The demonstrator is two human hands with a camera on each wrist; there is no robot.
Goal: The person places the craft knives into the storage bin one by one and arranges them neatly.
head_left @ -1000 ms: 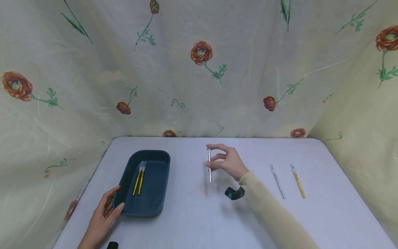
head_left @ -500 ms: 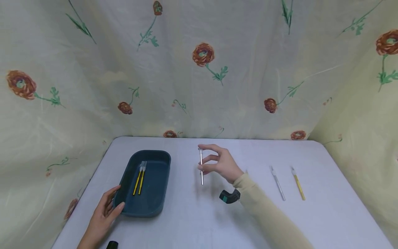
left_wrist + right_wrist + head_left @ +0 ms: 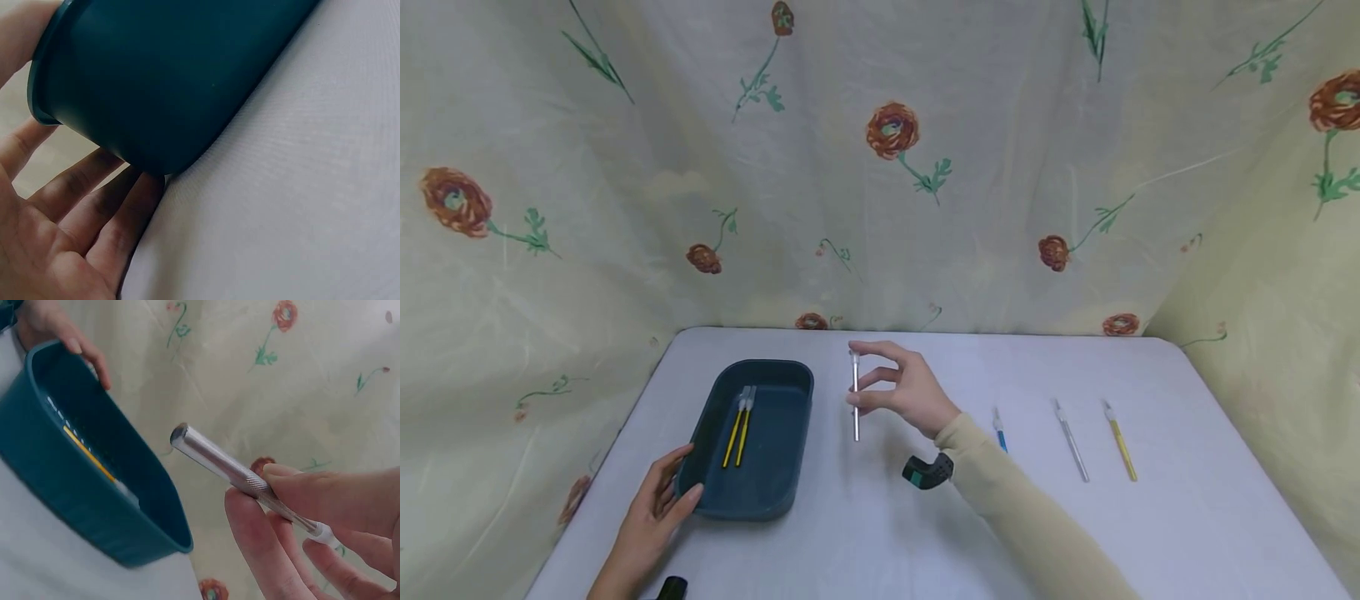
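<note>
My right hand (image 3: 904,392) pinches a silver craft knife (image 3: 219,464) with a knurled grip and a pale cap. The knife hangs nearly upright over the table, a little right of the dark teal tray (image 3: 808,417). At that tray's near left corner, my left hand (image 3: 651,512) grips the wall, thumb at the near side and fingers along the left side. Inside the tray lie two yellow craft knives with clear caps (image 3: 732,435), side by side. In the left wrist view, fingers (image 3: 119,240) press the outside of the tray wall, low down near the table.
On the right of the white table (image 3: 1195,533) lie a blue craft knife (image 3: 999,429), partly hidden by the right sleeve, a silver craft knife (image 3: 1072,442) and a yellow one (image 3: 1122,443). A flowered curtain (image 3: 985,208) hangs behind the table.
My right hand has moved left with the silver craft knife, closer to the tray. The blue knife has come into view from behind the arm. The left hand stays on the tray.
</note>
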